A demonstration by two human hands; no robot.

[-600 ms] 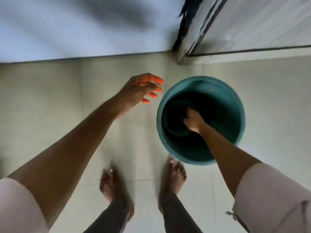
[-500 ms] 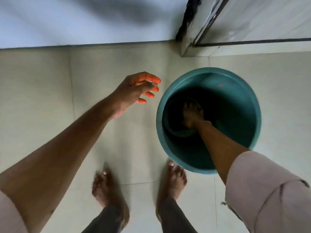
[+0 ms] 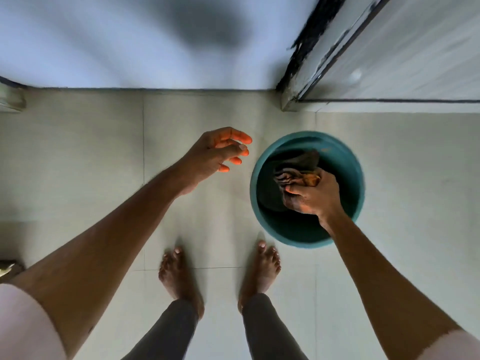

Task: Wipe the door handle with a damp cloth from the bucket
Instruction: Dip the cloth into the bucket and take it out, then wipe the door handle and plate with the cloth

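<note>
The right hand [image 3: 313,194] was clenched on the cloth [image 3: 296,172] inside the bucket [image 3: 262,162], the released left hand [image 3: 218,154] hovered at its 9 o'clock, and an unwrung cloth would likely drip onto the floor [image 3: 104,157].

Open tiled floor [image 3: 78,157] lies around the left hand [image 3: 213,154], which hovers with fingers spread, nothing near it. The right hand [image 3: 314,196], closed on a cloth [image 3: 293,175], fills part of the bucket [image 3: 262,203] mouth; the rim rings it. Beyond the bucket stand a wall [image 3: 130,40] and door frame [image 3: 293,94].
</note>
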